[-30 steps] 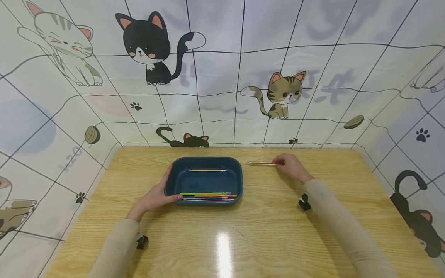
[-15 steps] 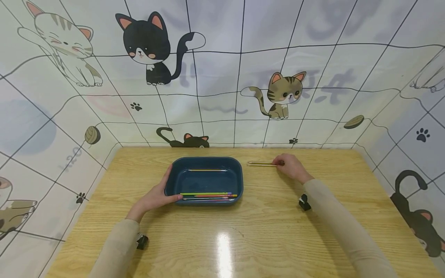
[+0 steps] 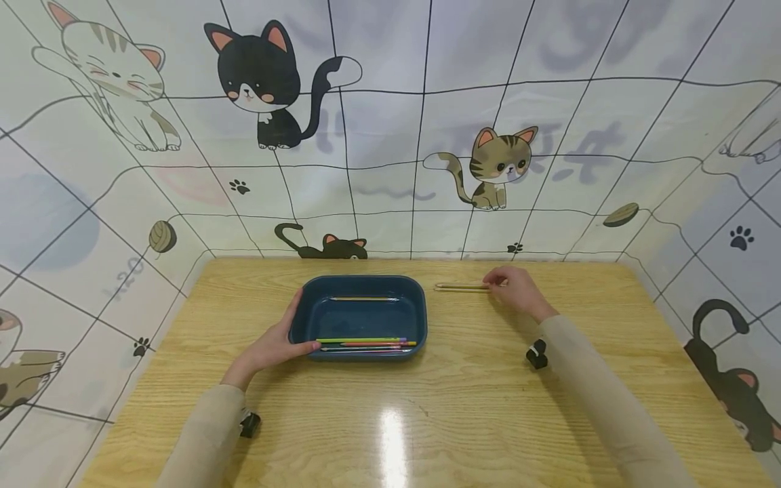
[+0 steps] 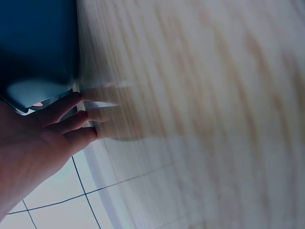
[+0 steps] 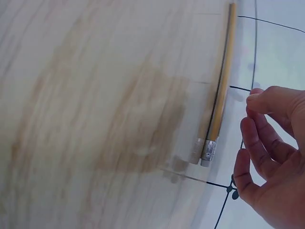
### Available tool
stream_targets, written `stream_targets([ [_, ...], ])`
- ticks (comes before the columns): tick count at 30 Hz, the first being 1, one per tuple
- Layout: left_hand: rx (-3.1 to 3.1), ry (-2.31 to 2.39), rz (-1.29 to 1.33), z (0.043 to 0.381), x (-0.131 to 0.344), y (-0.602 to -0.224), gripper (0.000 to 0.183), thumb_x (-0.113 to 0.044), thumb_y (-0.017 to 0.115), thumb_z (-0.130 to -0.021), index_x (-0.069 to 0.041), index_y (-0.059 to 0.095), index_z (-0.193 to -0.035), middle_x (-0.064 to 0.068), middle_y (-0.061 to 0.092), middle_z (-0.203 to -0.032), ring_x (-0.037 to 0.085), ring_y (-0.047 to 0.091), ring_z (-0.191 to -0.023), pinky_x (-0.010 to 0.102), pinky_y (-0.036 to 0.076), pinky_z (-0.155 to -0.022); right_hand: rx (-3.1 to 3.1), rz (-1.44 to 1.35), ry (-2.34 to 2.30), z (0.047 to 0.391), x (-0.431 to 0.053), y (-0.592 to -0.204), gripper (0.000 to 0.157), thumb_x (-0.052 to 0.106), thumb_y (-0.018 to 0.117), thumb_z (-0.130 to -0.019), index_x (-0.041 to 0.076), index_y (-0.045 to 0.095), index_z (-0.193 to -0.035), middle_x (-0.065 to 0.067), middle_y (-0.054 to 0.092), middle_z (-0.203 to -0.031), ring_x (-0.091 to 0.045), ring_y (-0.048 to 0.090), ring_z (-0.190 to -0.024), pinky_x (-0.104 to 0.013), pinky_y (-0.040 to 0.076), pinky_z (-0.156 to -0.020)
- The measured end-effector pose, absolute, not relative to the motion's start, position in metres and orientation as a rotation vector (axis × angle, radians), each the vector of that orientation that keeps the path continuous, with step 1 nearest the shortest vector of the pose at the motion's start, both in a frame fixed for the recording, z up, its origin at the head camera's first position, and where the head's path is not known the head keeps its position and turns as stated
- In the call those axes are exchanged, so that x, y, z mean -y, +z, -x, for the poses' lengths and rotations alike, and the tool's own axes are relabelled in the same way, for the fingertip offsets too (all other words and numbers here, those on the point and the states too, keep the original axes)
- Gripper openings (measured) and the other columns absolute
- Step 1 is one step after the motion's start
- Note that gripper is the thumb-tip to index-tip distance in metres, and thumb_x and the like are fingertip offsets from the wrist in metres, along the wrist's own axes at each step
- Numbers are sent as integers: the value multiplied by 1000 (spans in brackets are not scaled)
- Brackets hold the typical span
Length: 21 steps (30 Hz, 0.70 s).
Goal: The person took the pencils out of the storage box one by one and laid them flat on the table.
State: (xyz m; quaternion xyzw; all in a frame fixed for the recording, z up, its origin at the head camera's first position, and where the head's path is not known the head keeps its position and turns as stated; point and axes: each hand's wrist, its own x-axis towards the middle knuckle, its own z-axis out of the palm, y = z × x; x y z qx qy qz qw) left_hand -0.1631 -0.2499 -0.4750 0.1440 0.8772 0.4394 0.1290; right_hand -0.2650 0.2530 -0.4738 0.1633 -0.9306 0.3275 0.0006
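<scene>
A dark blue rectangular tray (image 3: 366,322) sits on the table in the head view. My left hand (image 3: 272,348) holds it at the left end, thumb at the front corner and fingers along the outer wall. Several coloured pencils (image 3: 360,340) lie along the tray's front side; a single yellowish pencil (image 3: 364,299) lies toward its back. To the right of the tray, a yellow pencil (image 5: 222,90) with a metal ferrule and eraser rests on the tabletop, mirrored in its shine. My right hand (image 5: 274,148) is beside its eraser end, fingers loosely bent, apart from it and holding nothing.
The wooden table (image 3: 427,407) extends in front of the tray and to both sides. A white cloth wall (image 3: 390,190) printed with cats and grid lines rises behind it and on both sides. A small black wrist camera (image 3: 537,354) hangs under the right sleeve.
My right hand has let go of the yellow pencil and moved slightly to the right. The left hand and the tray have stayed put.
</scene>
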Motion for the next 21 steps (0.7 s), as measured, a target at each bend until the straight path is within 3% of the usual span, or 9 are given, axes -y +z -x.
stream_targets([
  [6,-2538,1291,-408,163,250,-475,113,-34,76,-83,-24,-11,-155,22,-3,-158,52,16,-137,65,20,-105,2891,-527,1092,260,-253,-472,13,-3,61,-90,-3,69,-100,-16,67,-99,-31,60,-91,-48,49,-82],
  [15,-2543,1306,-403,163,249,-475,112,-21,76,-83,-17,-9,-155,24,-2,-158,53,16,-137,66,20,-104,2743,-601,1276,251,-240,-473,15,-6,66,-87,-2,71,-100,-16,67,-101,-29,62,-91,-39,52,-78],
  [21,-2541,1295,-397,162,249,-472,112,-24,77,-83,-19,-9,-155,24,-1,-158,53,18,-136,66,22,-104,2693,-629,1353,238,-221,-465,14,-2,66,-88,0,71,-101,-13,68,-101,-26,62,-91,-36,51,-76],
])
